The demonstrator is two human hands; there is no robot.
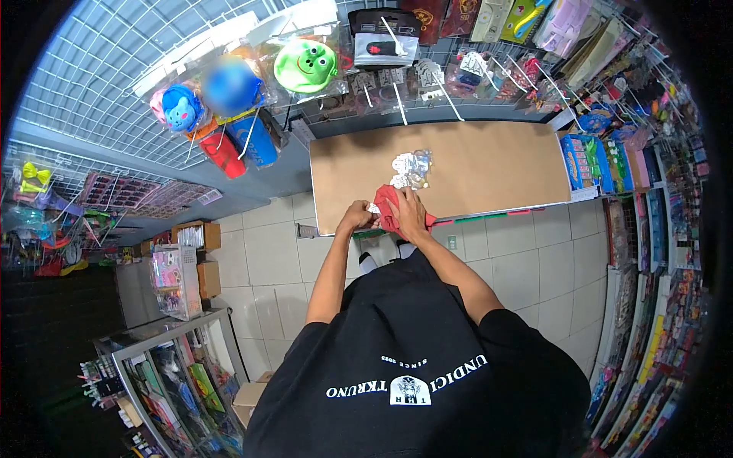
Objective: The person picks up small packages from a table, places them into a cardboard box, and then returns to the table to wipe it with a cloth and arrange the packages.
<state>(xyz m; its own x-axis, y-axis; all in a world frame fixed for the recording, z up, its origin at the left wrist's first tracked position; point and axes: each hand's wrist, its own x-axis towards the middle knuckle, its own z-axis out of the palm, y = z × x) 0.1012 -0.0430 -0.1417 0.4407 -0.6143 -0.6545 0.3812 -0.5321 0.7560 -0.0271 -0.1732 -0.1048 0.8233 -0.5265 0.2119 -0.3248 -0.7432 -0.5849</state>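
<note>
My left hand point(356, 217) is closed, pinching a small white card packet point(373, 208) at the near edge of the brown-topped shelf point(489, 164). Against that packet sits a crumpled red cloth point(389, 217), gripped by my right hand point(411, 215), whose fingers press down over it. Just beyond both hands lies a small group of clear plastic packets with white cards point(411, 168), partly overlapping. Their contents are too small to make out.
Wire grid panels point(99, 76) with hanging goods rise behind and to the left. Metal hooks point(397, 91) stick out above the shelf. Blue boxes point(584, 162) stand at its right end. A glass display case point(179, 374) is at lower left, and stocked racks point(649, 328) line the right.
</note>
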